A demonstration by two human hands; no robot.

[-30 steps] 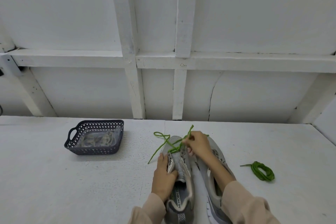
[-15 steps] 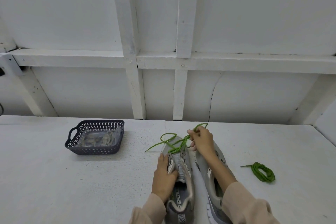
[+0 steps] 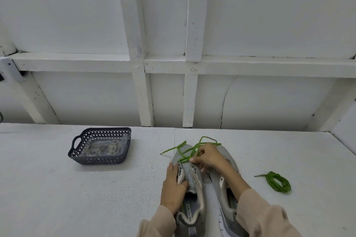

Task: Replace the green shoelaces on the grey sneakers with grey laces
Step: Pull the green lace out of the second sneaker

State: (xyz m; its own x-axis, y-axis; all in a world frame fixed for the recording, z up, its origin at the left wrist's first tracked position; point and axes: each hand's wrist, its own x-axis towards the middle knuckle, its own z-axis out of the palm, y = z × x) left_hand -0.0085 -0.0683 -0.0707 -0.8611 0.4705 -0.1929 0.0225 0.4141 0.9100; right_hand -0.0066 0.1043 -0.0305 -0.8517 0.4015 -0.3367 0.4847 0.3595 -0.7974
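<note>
1. Our right hand (image 3: 209,157) lies over the toe end of the shoe (image 3: 187,169). Its fingers are curled and pinch the green lace (image 3: 187,152) where it leaves the lowest eyelets. We judge this grip is for drawing the lace out through the holes.
2. Our left hand (image 3: 174,184) clasps the same shoe from its 9 o'clock side, with the thumb laid across the eyelet row. That hold looks meant to pin the shoe down so a pull on the lace will not drag it across the table (image 3: 57,188).
3. The lace is mostly free. Loose lengths arc over the toe towards 12 o'clock, and one end trails off on the table towards 10 o'clock. Only the toe-end crossings seem threaded, so we take the unlacing of this shoe to be nearly finished.
4. The other shoe (image 3: 225,152) lies just beside the first at its 3 o'clock, partly under our right forearm. We see no lace in it.
5. Farther out at 3 o'clock, well apart from the shoes, a coiled lace (image 3: 278,182), also green, lies on the table. It is probably set aside there to keep it out of the work.
6. At 10 o'clock sits a dark basket (image 3: 100,157) holding the grey laces (image 3: 105,148). They are untouched, so relacing has not yet begun.
</note>
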